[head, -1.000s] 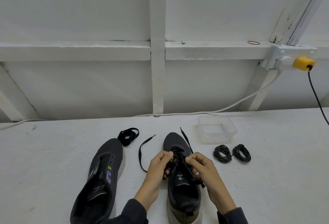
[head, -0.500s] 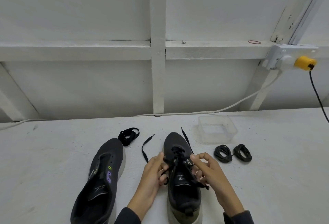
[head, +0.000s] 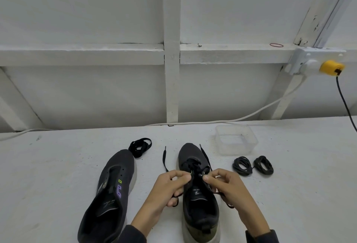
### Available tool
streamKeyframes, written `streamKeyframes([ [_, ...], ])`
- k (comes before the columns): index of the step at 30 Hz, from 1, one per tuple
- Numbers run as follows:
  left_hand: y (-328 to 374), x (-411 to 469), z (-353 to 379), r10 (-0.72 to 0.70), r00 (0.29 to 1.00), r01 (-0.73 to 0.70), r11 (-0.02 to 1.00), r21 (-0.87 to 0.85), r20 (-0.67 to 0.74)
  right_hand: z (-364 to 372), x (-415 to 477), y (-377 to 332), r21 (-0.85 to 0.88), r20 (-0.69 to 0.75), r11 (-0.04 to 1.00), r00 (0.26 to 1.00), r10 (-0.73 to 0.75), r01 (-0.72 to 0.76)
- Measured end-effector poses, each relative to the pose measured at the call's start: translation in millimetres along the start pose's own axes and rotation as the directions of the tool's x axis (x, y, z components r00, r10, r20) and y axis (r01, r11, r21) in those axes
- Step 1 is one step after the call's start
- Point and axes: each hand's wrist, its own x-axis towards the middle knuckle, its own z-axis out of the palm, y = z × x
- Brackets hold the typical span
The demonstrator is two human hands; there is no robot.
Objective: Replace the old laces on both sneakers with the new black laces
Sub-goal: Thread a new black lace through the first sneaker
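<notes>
Clamping left fingers [head: 182,178] and right fingers [head: 211,178] on the black lace [head: 191,164] over the sneaker [head: 201,206], I risk tugging ends uneven.

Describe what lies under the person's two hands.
The laced sneaker, with the left hand and right hand both pinching its black lace over the tongue. The eyelets beneath them are covered.
</notes>
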Motion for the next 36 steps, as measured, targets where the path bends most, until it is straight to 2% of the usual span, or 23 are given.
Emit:
streamKeyframes([
  [4,1,6,7,0.022,1.0,-0.021,0.997,0.08,-0.015,2,3,1,-0.092,0.004,0.995,0.999,-0.037,0.038],
  [9,0,8,13,0.031,1.0,-0.031,0.996,0.081,0.004,4,7,6,-0.177,0.035,0.984,0.999,-0.02,0.026],
  [15,-12,4,18,0.036,0.998,-0.037,0.999,-0.004,-0.051,6,6,8,-0.06,-0.045,0.995,0.996,0.079,-0.081],
  [18,-15,1,18,0.03,0.997,-0.037,0.995,-0.089,-0.075,4,7,9,-0.062,-0.053,0.992,0.993,0.109,-0.112],
  [21,-12,3,17,0.012,0.997,-0.02,0.994,-0.11,-0.072,5,6,7,-0.076,-0.018,0.993,0.996,0.089,-0.09],
  [24,-5,6,18,-0.001,0.999,-0.001,0.999,-0.035,-0.053,7,4,3,-0.09,0.032,0.995,0.999,0.04,-0.037],
  [29,-7,10,21,0.056,0.997,-0.057,0.998,-0.004,-0.049,8,3,4,-0.096,0.061,0.994,0.997,-0.052,0.057],
  [32,-12,9,21,0.05,0.997,-0.052,0.998,-0.046,-0.062,8,3,7,-0.081,0.036,0.996,0.999,-0.019,0.022],
  [36,-19,7,26,0.043,0.99,-0.061,0.99,-0.128,-0.137,9,4,10,-0.014,-0.053,0.995,0.994,0.094,-0.095],
])
